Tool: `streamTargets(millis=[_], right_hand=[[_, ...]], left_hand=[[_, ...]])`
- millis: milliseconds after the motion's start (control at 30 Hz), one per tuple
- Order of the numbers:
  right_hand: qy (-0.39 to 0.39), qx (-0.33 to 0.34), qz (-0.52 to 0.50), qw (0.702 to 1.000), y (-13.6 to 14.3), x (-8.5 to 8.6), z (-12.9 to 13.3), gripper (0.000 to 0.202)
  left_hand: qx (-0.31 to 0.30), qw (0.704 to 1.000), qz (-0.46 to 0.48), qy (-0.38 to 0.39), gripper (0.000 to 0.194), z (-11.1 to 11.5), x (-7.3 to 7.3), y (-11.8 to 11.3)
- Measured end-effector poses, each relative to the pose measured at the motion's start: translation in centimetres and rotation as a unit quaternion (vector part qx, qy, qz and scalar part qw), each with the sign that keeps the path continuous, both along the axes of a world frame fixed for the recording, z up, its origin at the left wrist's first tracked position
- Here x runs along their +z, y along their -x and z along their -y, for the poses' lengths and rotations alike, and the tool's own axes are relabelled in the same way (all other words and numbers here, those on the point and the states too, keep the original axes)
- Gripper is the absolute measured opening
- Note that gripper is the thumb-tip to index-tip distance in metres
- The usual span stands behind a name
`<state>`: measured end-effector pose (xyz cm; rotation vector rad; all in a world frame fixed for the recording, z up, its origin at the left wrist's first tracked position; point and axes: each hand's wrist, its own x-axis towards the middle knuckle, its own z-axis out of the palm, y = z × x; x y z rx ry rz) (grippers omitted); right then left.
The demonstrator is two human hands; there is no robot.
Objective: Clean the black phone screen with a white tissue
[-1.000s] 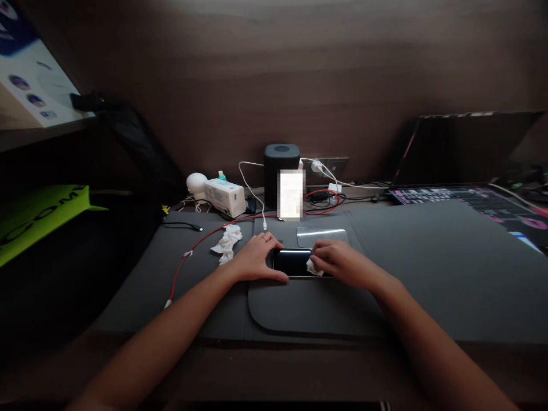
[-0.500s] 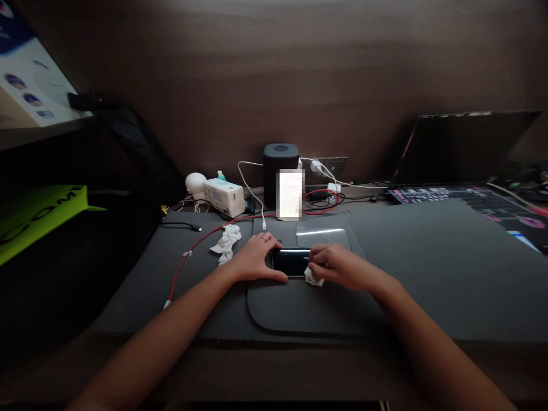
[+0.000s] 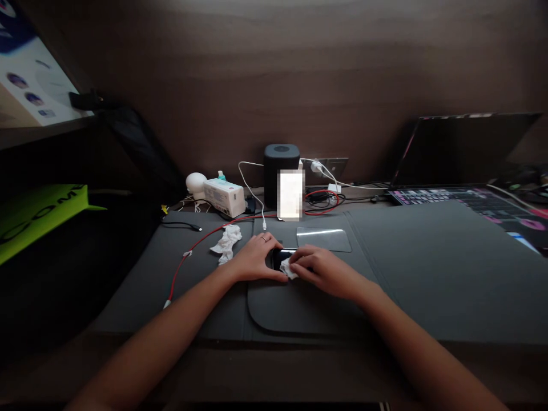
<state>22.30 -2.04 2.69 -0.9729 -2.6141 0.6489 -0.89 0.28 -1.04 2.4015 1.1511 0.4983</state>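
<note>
Here's the phone [image 3: 279, 258], flat on the grey mat [image 3: 308, 311] at the clock's centre, the left hand [image 3: 254, 260] clasping its nine o'clock end by the edges while the right hand [image 3: 325, 269], at four o'clock, pinches a tissue wad [image 3: 287, 269] over it! It looks light, stiff and slick, probably breakable, so those long edges at twelve and six should hold best.

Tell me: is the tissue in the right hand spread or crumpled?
Crumpled: the tissue shows as a creased wad in the right hand, over the phone.
</note>
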Motion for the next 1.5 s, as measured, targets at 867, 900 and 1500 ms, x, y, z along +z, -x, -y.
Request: streamTargets(millis=[867, 900, 1500], right_hand=[[-0.015, 0.030, 0.028, 0.999, 0.5, 0.1, 0.2, 0.040], [-0.021, 0.025, 0.024, 0.999, 0.5, 0.1, 0.2, 0.039], [0.042, 0.016, 0.029, 0.999, -1.2, 1.1, -0.1, 0.046]], left_hand=[[-0.006, 1.000, 0.010, -0.017, 0.068, -0.2, -0.7, 0.1], [-0.004, 1.000, 0.010, -0.014, 0.069, -0.1, -0.6, 0.1], [0.002, 1.000, 0.000, -0.005, 0.072, 0.0, -0.1, 0.1]])
